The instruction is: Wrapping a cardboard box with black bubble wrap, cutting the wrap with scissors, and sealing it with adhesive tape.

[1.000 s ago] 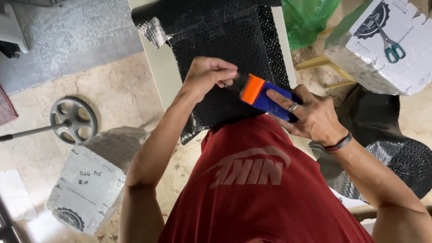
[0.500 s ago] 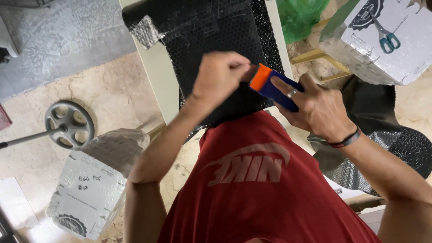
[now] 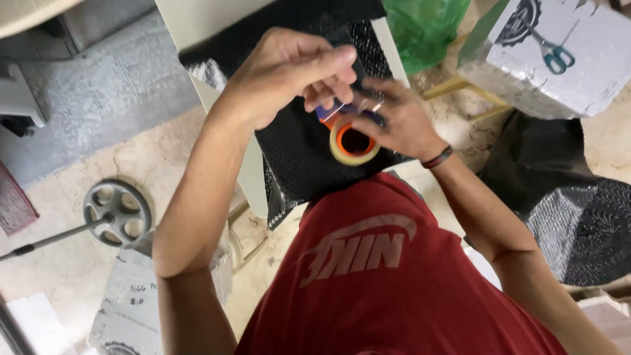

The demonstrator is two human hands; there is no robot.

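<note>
centre top of the frame, both hands up over the black bubble wrap (image 3: pixel 309 164) that is draped across the pale table (image 3: pixel 197 20). right hand (image 3: pixel 401 121) is wrapped round a tape dispenser (image 3: pixel 351 135), blue body mostly hidden under the fingers, the orange-cored roll hanging out below the palm. left hand (image 3: pixel 289 75) sits just above it, thumb and fingers pinched together at the dispenser's front edge, looks like it has the loose end of tape, though the strip itself is too thin and blurred to be sure. the dispenser should handle light and rigid, hard plastic, best gripped round the body as it is now, well back from the cutting edge. the tape end will be thin, sticky and quick to curl onto itself, so a fingertip pinch suits it. the wrap under them is soft, floppy, light and a bit slick. far upper right, scissors (image 3: pixel 555 52) lie on a white foam box (image 3: pixel 578 72).
</note>
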